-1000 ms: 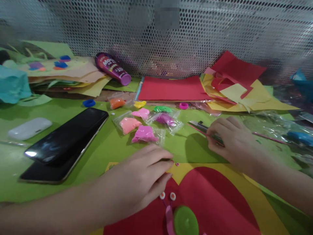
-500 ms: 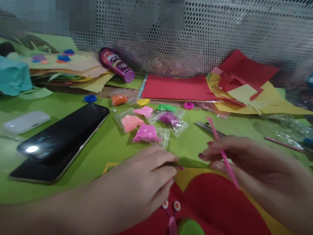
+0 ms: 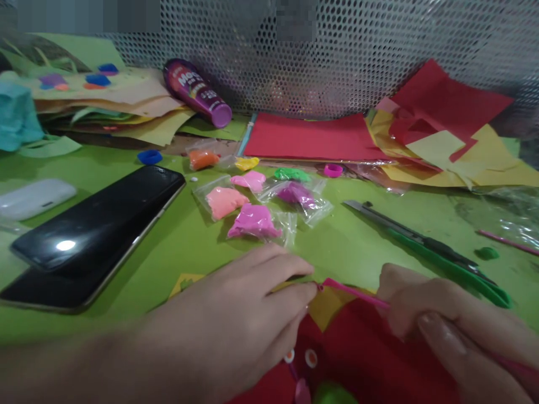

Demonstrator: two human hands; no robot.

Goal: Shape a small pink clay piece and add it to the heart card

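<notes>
The light here is soft and fairly dim, broken by a hard white glare on the phone (image 3: 113, 216) and small glints on the bags (image 3: 290, 227). Shade dulls the heart (image 3: 374, 342) beside the right hand (image 3: 446, 320). The left forearm (image 3: 92, 353) blurs; the mesh (image 3: 379, 50) smears towards the right edge, coarse grey squares (image 3: 84, 15) blotting its top.

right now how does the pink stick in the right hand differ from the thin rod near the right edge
The pink stick is gripped in the right hand; the thin rod lies on the table. The stick's tip is near the left hand; the rod, near clear plastic. The stick looks brighter, the rod duller. Both are slender.
</notes>
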